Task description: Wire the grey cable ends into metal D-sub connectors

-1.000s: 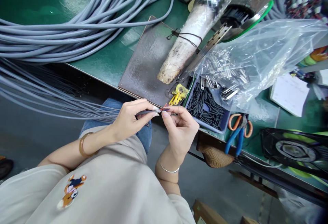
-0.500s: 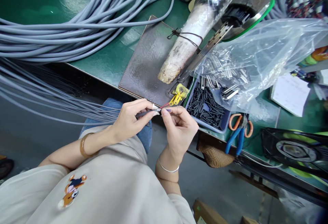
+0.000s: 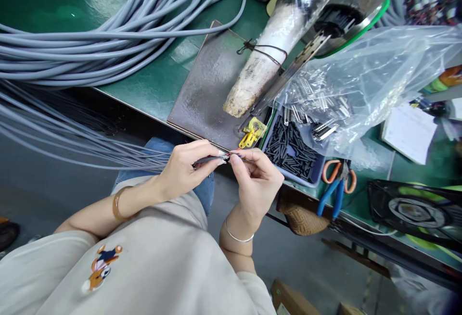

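My left hand [image 3: 186, 168] pinches the end of a grey cable [image 3: 211, 159] between thumb and fingers, just off the table's front edge. Facing it, my right hand [image 3: 254, 175] has thumb and forefinger closed on the thin coloured wires [image 3: 234, 152] at that cable end. The fingertips of both hands nearly meet. Behind them a yellow tool [image 3: 251, 133] lies at the front corner of a dark board [image 3: 205, 84]. A blue bin [image 3: 313, 179] of short black tubes [image 3: 288, 149] stands to the right of it.
Grey cable coils [image 3: 119, 50] cover the table's left. A wrapped white roll [image 3: 260, 65] slants over the board. A clear bag of metal connectors [image 3: 325, 94] overlaps the bin. Pliers [image 3: 337, 190], a black fan [image 3: 415, 209] and papers [image 3: 409, 132] lie farther right.
My right hand has shifted slightly to the right, and less of the coloured wires shows between the fingertips. My left hand stays nearly where it was, still pinching the cable.
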Tool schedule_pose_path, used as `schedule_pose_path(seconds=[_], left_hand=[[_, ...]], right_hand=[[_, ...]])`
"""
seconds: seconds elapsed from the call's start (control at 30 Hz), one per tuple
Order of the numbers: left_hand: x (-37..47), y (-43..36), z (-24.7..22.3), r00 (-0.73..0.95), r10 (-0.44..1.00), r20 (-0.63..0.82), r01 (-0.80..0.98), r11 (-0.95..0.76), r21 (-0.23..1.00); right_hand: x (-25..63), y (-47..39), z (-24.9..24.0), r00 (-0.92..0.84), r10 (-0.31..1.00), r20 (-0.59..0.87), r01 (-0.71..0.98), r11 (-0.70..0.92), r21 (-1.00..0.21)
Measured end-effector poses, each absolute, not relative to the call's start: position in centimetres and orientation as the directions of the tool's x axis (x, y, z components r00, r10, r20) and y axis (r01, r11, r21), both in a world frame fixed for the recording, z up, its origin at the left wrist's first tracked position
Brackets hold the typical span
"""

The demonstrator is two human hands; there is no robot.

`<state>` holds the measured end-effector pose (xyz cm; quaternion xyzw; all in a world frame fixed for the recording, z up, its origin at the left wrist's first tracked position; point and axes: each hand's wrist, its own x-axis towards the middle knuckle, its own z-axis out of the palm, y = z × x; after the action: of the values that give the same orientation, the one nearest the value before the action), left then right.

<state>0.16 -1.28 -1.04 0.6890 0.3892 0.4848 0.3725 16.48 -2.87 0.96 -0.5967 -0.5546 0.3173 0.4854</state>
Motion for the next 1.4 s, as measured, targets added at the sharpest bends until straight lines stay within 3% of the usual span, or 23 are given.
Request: schedule_pose_path(seconds=[0.23,0.3,0.4,0.5,0.6,0.73,0.87,1.0,1.1,1.17,1.23,1.27,1.33,1.4], left_hand=[[0.5,-1.5,-1.0,0.196,0.862,0.468,0.28,-0.506,0.816],[0.7,-1.7,-0.8,0.147,0.918,0.368,0.196,-0.391,0.899],[1.0,-1.8,-0.6,0.156,0.987,0.051,-0.135,-0.029,0.99],[1.0,-1.7,-0.2,0.278,0.953,-0.124,-0.396,0.232,0.888],[0.7,-1.4,0.1,0.358,0.922,-0.149,-0.448,0.309,0.839],[0.6,-1.1,0.4,0.321,0.943,-0.093,-0.442,0.236,0.865],[0.9,-1.3,0.3,0.218,0.976,0.0,-0.402,0.089,0.911],[0.9,-1.4,0.1,0.161,0.986,0.05,-0.386,0.016,0.922],[0.4,-1.1,-0.1,0.178,0.984,0.001,-0.41,0.073,0.909],[0.0,-0.7,0.0,0.254,0.967,-0.033,-0.428,0.143,0.892],[-0.6,-0.4,0.5,0.338,0.941,0.001,-0.393,0.14,0.909],[-0.8,-0.3,0.8,0.38,0.924,0.048,-0.351,0.096,0.931],[-1.1,-0.1,1.6,0.476,0.862,0.173,-0.249,-0.056,0.967],[-1.1,0.1,2.2,0.59,0.75,0.298,-0.19,-0.229,0.955]], right_hand=[[16.3,-3.2,1.3,0.106,0.933,0.343,0.53,0.239,-0.813],[15.9,-3.5,1.1,0.104,0.894,0.435,0.585,0.299,-0.754],[15.4,-3.6,0.6,0.157,0.884,0.439,0.544,0.294,-0.786],[15.2,-3.4,0.4,0.218,0.937,0.274,0.362,0.183,-0.914],[15.6,-3.2,0.5,0.194,0.97,0.144,0.192,0.107,-0.976],[16.0,-3.3,1.0,0.133,0.986,0.096,0.152,0.076,-0.985],[15.7,-3.5,1.2,0.179,0.973,0.148,0.302,0.089,-0.949],[15.6,-3.9,1.3,0.128,0.943,0.308,0.507,0.204,-0.837],[16.1,-4.5,2.0,0.069,0.858,0.508,0.55,0.392,-0.737],[16.9,-5.0,3.2,0.174,0.763,0.622,0.531,0.459,-0.712],[18.2,-5.4,4.8,0.316,0.691,0.65,0.548,0.427,-0.719],[19.1,-5.6,5.7,0.308,0.746,0.591,0.58,0.345,-0.738],[21.2,-5.8,7.3,0.029,0.959,0.283,0.671,0.191,-0.716],[23.2,-5.6,8.2,-0.126,0.991,0.034,0.808,0.122,-0.577]])
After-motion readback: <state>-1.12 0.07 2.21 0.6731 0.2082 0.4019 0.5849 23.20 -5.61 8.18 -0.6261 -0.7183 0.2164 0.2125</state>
